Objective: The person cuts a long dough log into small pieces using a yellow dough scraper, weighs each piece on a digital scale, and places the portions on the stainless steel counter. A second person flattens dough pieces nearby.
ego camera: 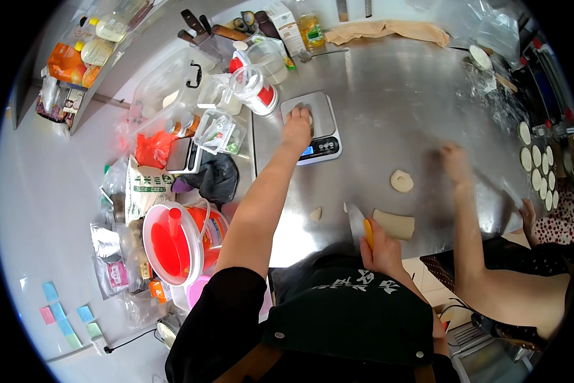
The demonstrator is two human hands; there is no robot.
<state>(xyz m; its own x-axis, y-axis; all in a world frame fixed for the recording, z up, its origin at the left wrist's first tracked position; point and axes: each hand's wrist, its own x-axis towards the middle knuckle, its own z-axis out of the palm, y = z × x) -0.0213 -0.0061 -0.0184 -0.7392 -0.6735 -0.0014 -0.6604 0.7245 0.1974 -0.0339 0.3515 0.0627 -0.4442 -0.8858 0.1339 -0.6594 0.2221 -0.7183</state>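
Observation:
My left hand (298,128) is over the steel pan of a digital kitchen scale (321,107), its fingers curled over a pale piece of dough (311,121) that they mostly hide. The scale's display is lit. In my right hand (383,249) is a yellow-handled dough scraper (357,224), its wide metal blade pointing away from me over the steel worktop. Beside that hand lies a thick dough log (395,225). A small dough scrap (316,214) is left of the blade, and a tiny bit (345,208) sits at its edge. Farther out rests a round dough piece (401,181).
A co-worker's blurred arm (464,201) reaches over the worktop (382,95) at right. Several pale discs (536,179) line the right edge. At left stand a red bucket (174,244), a second scale (184,155), a lidded jar (255,93) and clear tubs (222,131).

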